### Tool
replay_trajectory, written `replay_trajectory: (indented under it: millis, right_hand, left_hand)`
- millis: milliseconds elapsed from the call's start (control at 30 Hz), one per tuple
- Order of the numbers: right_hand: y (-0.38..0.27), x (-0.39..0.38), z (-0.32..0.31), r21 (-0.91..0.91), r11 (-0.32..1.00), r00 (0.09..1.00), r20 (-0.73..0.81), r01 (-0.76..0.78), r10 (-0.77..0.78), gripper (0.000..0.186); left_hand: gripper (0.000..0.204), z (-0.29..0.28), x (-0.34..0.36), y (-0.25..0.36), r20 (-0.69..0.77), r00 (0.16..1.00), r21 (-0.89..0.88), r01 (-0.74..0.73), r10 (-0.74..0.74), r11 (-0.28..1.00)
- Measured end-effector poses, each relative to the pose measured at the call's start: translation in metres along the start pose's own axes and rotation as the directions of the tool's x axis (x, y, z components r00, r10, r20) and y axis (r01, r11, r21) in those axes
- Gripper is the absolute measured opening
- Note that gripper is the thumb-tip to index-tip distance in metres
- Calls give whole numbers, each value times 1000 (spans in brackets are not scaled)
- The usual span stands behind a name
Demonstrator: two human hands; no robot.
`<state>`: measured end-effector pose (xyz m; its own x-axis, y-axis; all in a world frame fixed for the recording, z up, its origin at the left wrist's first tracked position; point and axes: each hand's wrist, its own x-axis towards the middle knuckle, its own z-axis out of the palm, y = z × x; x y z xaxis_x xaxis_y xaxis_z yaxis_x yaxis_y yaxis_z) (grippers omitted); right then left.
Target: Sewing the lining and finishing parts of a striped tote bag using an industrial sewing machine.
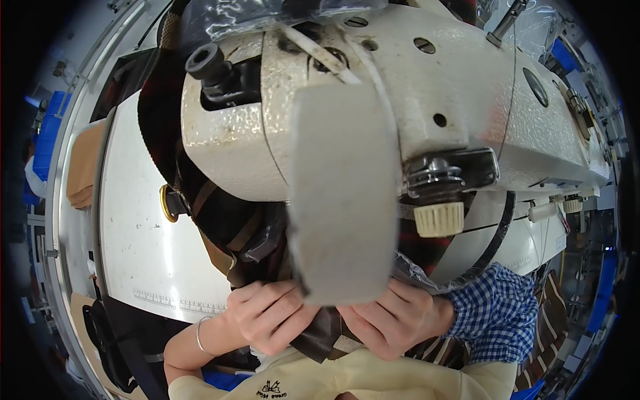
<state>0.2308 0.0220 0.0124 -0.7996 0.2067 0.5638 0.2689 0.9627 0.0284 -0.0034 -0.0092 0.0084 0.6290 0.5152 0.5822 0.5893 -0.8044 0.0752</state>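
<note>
Under the front of a cream sewing machine [460, 87], both my hands pinch one dark brown checked piece of material [319, 345]. My left hand [272, 317] has its fingers curled on the piece's left side. Close beside it, my right hand [390, 321] is closed on the right side, its wrist in a blue checked sleeve. A blurred pale grey plate [343, 193] stands in front of the machine and hides the needle area and some fingertips. Beyond my left hand, more dark material [233, 223] with brown bands hangs around the machine's left end.
A white work table [160, 220] with a printed ruler scale lies to the left, and a small gold-rimmed round part [170, 203] is by the machine. At right are a thread tension knob [439, 219] and a dark curved tube [497, 233]. Brown striped cloth [550, 313] hangs at lower right.
</note>
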Motion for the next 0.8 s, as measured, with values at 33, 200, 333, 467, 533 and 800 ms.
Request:
replay_trajectory:
  millis: [33,200,333,467,533,800]
  right_hand:
    - [0,0,0,1,1000,1000,-1,1,-1,21]
    - [0,-3,5,50,999,999,-35,15,-13,20]
    - [2,-2,6,35,998,997,-45,59,-57,21]
    - [2,1,3,8,999,996,-69,54,-53,20]
    - [3,1,3,17,999,996,-77,39,-38,20]
    - [3,17,-9,105,983,988,30,-153,150,28]
  left_hand:
    - [42,0,0,1,0,1000,1,1,-1,1000]
    - [38,2,4,3,39,999,0,-22,22,1000]
    - [35,3,4,3,81,994,7,-70,70,997]
    - [33,8,7,4,-11,996,71,-92,93,993]
    - [32,10,8,2,-39,995,65,-93,95,994]
    - [39,12,7,-1,-70,991,-50,-121,117,991]
